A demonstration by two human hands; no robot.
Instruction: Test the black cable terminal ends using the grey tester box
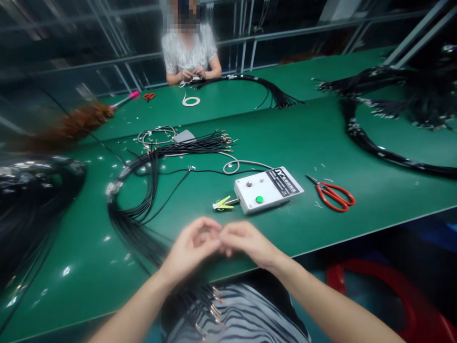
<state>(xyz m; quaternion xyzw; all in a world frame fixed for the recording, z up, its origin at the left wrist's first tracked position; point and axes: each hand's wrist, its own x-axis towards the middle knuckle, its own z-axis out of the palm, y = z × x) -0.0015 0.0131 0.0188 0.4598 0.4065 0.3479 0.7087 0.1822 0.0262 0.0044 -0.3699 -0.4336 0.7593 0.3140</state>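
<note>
My left hand [196,243] and my right hand [244,240] meet over the front edge of the green table [303,238], fingers curled and pinched together. Whatever sits between the fingertips is too small and blurred to name. A bundle of black cables [119,212] curves round on the left and passes under my left forearm, its stripped copper ends [214,309] hanging over my lap. Just beyond my hands stands a white control box [250,190] with a green button and a knob. A yellow-green clip [223,204] sticks out at its left side.
Red-handled scissors [335,195] lie right of the box. More black cable bundles rest at far left [32,205] and right [392,159]. Across the table a person [191,52] handles a cable bundle near a white tape roll [191,101]. A brown duster [82,121] lies at left.
</note>
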